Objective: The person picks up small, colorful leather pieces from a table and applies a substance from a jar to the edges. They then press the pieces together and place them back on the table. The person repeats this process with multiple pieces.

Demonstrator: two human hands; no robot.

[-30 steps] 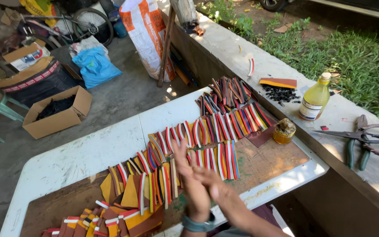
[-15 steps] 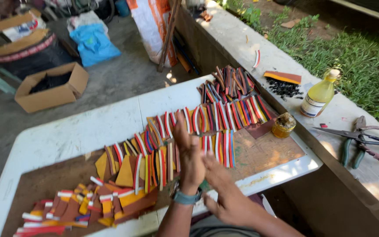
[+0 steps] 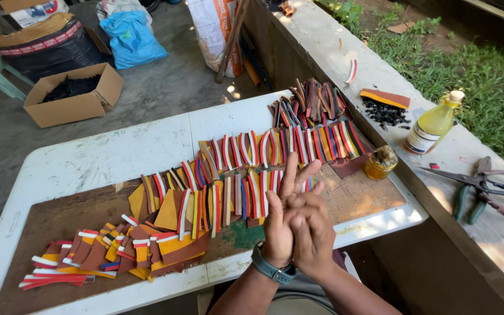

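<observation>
Both hands had drawn back from the strip rows since the earlier frame and come together, pressed palm against palm, above the near edge of the bench (image 3: pixel 147 146). Left hand (image 3: pixel 280 224), with a dark watch (image 3: pixel 272 271) on its wrist, stood with fingers (image 3: pixel 291 175) stretched out and slightly spread; right hand (image 3: pixel 313 233) lay against it, fingers likewise extended. Neither hand held anything. Nearest to them were the coloured layered strips (image 3: pixel 252 192), red, white, yellow and brown, lying in overlapping rows on a brown board (image 3: pixel 357 195) that covered the near part of the bench. More strips ran toward the far right corner of the bench; looser cut pieces (image 3: pixel 118 251) lay toward its near left end. A small amber jar (image 3: pixel 380 162) stood at the right edge of the bench. Right of the bench, on a concrete ledge (image 3: pixel 322 35), stood a yellow bottle (image 3: pixel 434 122), with pliers and scissors (image 3: pixel 479 186) nearer. A cardboard box (image 3: pixel 74 96) sat on the floor beyond the bench.
</observation>
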